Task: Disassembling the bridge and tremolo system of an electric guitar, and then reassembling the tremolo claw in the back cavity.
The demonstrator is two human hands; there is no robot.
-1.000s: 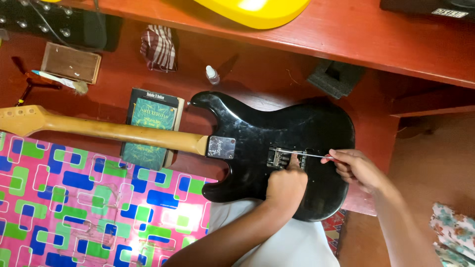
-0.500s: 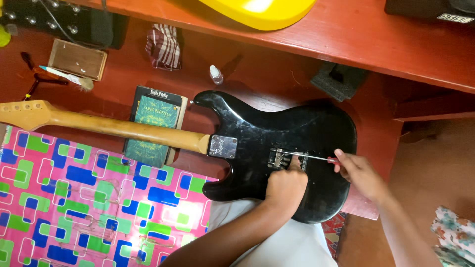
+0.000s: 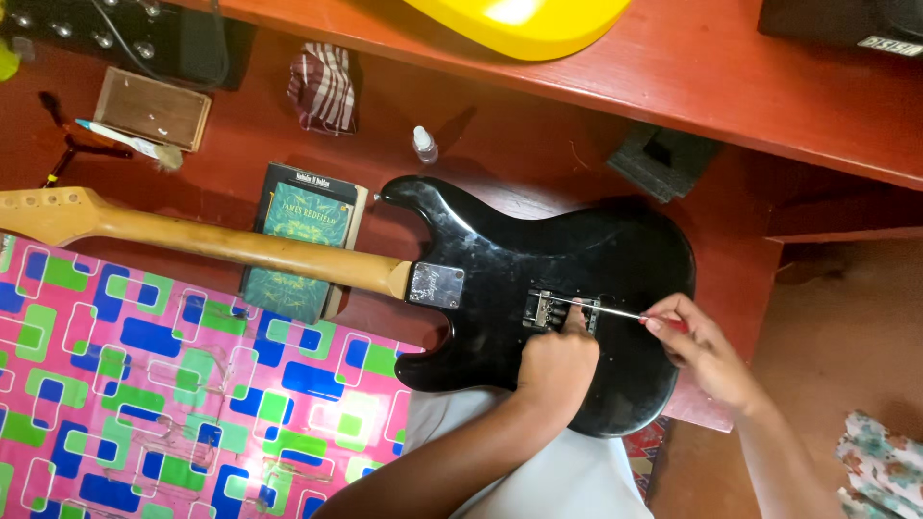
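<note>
Little has changed since a moment ago: the right hand [image 3: 707, 351] has drawn slightly back along the screwdriver [image 3: 625, 312], whose thin metal shaft still reaches into the spring cavity [image 3: 561, 310], and the left hand [image 3: 558, 365] stays pressed on the guitar body beside it. The right-hand fingers [image 3: 663, 322] are closed around the screwdriver's handle; the left-hand fingers are curled, one fingertip touching the cavity's edge, gripping nothing. The black guitar [image 3: 577, 259] lies face down across the red wooden counter [image 3: 673, 77] and the person's lap, its glossy body scuffed and dusty, with a square metal neck plate [image 3: 436, 285] where the pale, worn wooden neck [image 3: 240, 247] joins. The neck runs left over a green book [image 3: 298, 240] and beside a bright mat [image 3: 144, 384] of pink, green and blue rounded squares. A small white dropper bottle [image 3: 424, 144] stands on the counter just above the guitar's horn.
</note>
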